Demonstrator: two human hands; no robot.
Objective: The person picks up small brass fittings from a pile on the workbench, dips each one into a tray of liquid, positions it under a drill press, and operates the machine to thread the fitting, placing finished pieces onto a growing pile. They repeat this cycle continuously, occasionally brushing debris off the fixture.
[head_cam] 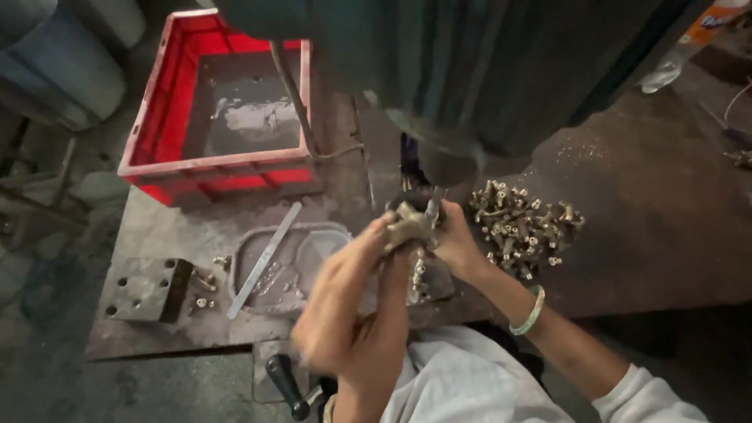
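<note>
My left hand is closest to me, blurred, its fingers curled up around the near side of a small brass fitting. My right hand, a pale green bangle on its wrist, pinches the same fitting from the other side, so both hands hold it together right under the drill bit of the dark green drill press. Just below my left wrist is a black crank handle. To the right of the fitting lies a heap of brass parts on the grimy metal table. To the left lie a flat steel bar and a drilled steel block. Farthest back sits a red plastic crate.
</note>
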